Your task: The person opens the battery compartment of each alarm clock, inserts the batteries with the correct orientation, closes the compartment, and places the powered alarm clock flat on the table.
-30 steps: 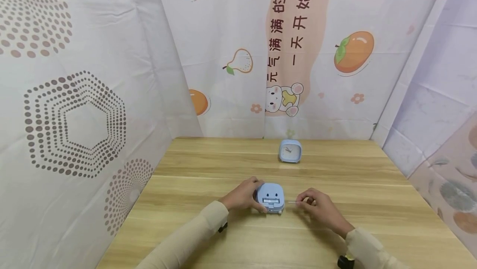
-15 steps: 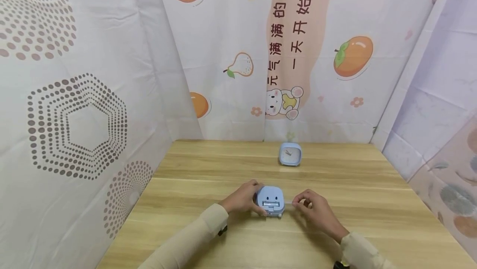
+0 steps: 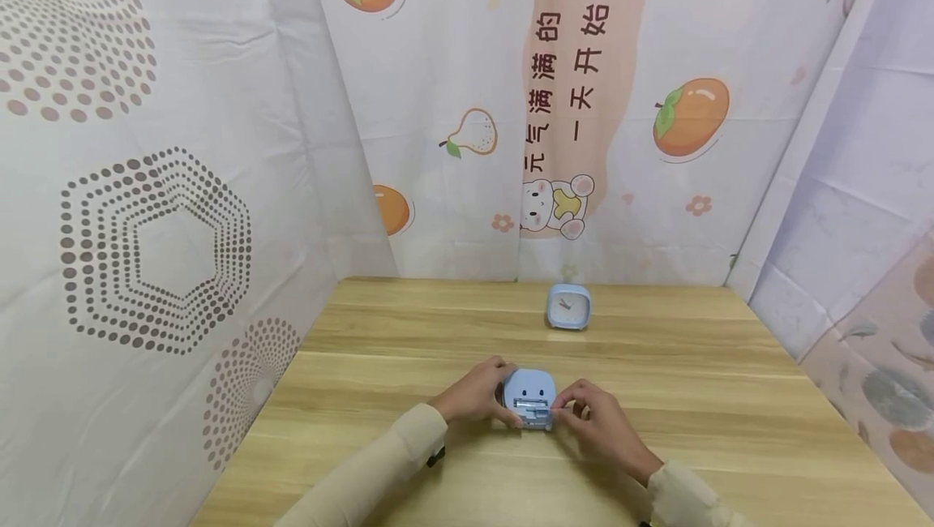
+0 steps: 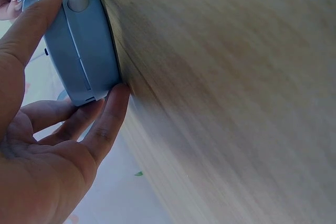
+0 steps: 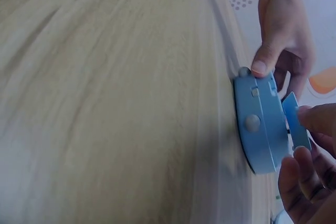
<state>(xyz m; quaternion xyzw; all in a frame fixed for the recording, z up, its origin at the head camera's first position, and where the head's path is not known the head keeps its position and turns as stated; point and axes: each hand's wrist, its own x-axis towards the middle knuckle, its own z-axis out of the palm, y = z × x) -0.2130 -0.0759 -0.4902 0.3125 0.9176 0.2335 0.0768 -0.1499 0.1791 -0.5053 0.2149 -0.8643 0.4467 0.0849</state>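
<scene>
A light blue alarm clock [image 3: 530, 379] lies face down on the table, its back with two dark eye-like marks turned up. In that back is an open battery slot [image 3: 530, 403] with something shiny inside, too small to make out. My left hand [image 3: 477, 392] grips the clock from the left, thumb on the near side and fingers on the far side. At the clock's right edge, my right hand [image 3: 600, 423] pinches a thin blue battery cover [image 5: 297, 121] between thumb and fingers. The right wrist view shows this cover tilted, close above the back.
Another light blue alarm clock [image 3: 568, 308] stands upright farther back, dial facing forward. The wooden table [image 3: 409, 316] ends at a printed curtain [image 3: 452, 211] behind, with more curtains at left and right.
My right hand has moved left with the battery cover, from beside the clock to over its right edge. My left hand keeps its grip on the clock. The head view has tilted slightly up.
</scene>
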